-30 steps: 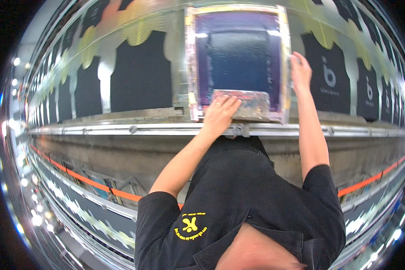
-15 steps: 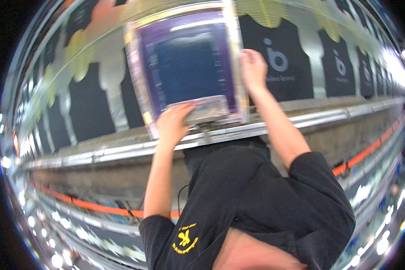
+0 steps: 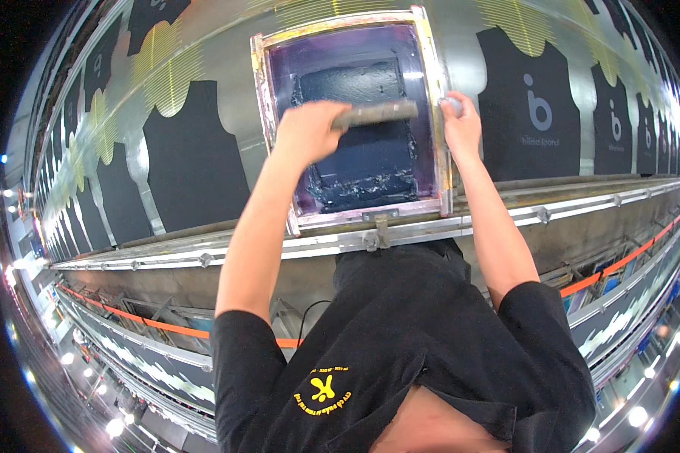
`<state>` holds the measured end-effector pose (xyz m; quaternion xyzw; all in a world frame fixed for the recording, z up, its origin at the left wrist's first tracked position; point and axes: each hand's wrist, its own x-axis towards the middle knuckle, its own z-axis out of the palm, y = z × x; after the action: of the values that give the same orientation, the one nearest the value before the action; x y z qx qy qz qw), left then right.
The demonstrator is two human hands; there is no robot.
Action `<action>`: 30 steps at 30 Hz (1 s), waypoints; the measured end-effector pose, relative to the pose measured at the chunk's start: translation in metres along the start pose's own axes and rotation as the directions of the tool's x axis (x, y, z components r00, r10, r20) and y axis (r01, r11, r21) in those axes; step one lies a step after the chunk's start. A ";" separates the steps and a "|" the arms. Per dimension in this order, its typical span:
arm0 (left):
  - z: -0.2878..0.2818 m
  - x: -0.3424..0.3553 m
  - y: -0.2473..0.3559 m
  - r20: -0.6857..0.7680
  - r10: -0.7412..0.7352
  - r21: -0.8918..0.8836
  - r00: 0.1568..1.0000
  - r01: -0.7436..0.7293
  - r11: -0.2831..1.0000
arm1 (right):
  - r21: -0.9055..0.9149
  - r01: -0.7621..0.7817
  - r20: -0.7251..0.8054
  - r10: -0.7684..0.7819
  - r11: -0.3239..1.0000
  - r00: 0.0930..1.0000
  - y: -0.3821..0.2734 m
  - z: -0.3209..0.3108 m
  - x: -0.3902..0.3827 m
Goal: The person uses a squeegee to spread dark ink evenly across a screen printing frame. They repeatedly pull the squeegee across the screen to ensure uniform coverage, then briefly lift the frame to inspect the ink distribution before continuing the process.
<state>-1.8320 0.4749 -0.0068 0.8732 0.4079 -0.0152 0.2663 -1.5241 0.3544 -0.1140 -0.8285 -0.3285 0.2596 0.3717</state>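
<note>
A screen-printing frame [image 3: 444,181], with purple mesh and a dark ink-coated middle [image 3: 359,170], rests over the long table straight in front of me. My left hand [image 3: 306,128] is closed on a squeegee [image 3: 381,112], held across the upper middle of the screen; the squeegee is blurred, so whether it touches the mesh is unclear. My right hand [image 3: 461,124] has its fingers curled round a small pale grip [image 3: 452,103] on the frame's right side. Dark shirt-shaped fabric panels lie either side, some with a pale printed logo [image 3: 540,104].
The long metal table [image 3: 132,162] stretches left and right, with yellow striped patches [image 3: 159,68] among the panels. A metal rail [image 3: 506,217] runs along its near edge, by my waist. Behind me are orange bands [image 3: 155,321] and another long table with panels [image 3: 128,355].
My left hand has carried the squeegee from the screen's near end up toward its middle and far part, uncovering dark ink near me. My right hand stays at the frame's right side.
</note>
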 end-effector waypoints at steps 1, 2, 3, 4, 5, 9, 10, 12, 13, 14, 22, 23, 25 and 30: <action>-0.013 0.021 -0.008 0.023 -0.006 0.047 1.000 0.005 0.999 | -0.045 0.024 -0.018 -0.024 0.999 1.000 0.000 0.002 0.000; -0.022 0.039 -0.017 0.009 -0.030 0.101 1.000 0.029 0.994 | -0.013 0.027 -0.008 -0.027 1.000 1.000 -0.004 0.004 -0.002; -0.030 0.058 -0.024 -0.002 -0.002 0.115 1.000 0.002 0.993 | 0.011 0.021 -0.010 -0.021 1.000 1.000 -0.007 0.001 -0.004; -0.033 0.078 -0.033 -0.004 0.008 0.139 1.000 -0.007 0.990 | 0.037 0.016 -0.017 -0.016 0.999 1.000 -0.009 0.000 -0.004; -0.044 0.096 -0.030 0.075 -0.028 0.127 0.997 0.019 0.992 | 0.037 0.002 -0.015 -0.002 0.999 1.000 -0.005 -0.003 -0.003; -0.031 0.118 -0.058 0.054 -0.038 0.127 0.998 0.030 0.991 | -0.254 0.398 -0.173 -0.446 0.882 0.878 -0.018 0.002 0.023; -0.031 0.118 -0.057 0.066 -0.040 0.122 0.997 0.032 0.992 | -0.417 0.536 -0.198 -0.649 0.734 0.734 -0.036 0.004 0.032; -0.031 0.119 -0.052 0.077 -0.066 0.132 0.995 0.055 0.990 | -0.305 0.755 -0.137 -0.812 0.580 0.568 -0.103 0.019 0.057; -0.030 0.119 -0.052 0.057 -0.060 0.136 0.997 0.052 0.989 | -0.176 0.828 0.037 -0.837 0.532 0.545 -0.126 0.028 0.072; -0.031 0.121 -0.052 0.038 -0.041 0.149 0.998 0.035 0.988 | -0.033 0.871 0.204 -0.850 0.490 0.486 -0.141 0.036 0.082; 0.013 0.049 -0.023 -0.076 -0.064 0.098 0.995 0.071 0.993 | -0.253 0.855 0.414 -0.748 0.453 0.519 -0.094 0.054 0.020; 0.024 0.022 -0.011 -0.089 -0.081 0.079 0.993 0.088 0.993 | -0.245 0.850 0.456 -0.718 0.467 0.526 -0.087 0.043 -0.005; 0.055 -0.027 0.009 -0.099 -0.091 0.029 0.991 0.094 0.995 | -0.223 0.832 0.479 -0.686 0.508 0.548 -0.071 0.019 -0.060; 0.096 -0.113 0.046 -0.137 -0.052 -0.108 0.989 0.037 0.993 | -0.154 0.800 0.511 -0.647 0.579 0.566 -0.041 -0.020 -0.145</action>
<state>-1.8557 0.3256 -0.0412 0.8476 0.4451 0.0614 0.2822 -1.6195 0.2591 -0.0428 -0.5958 -0.7555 0.1766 0.2073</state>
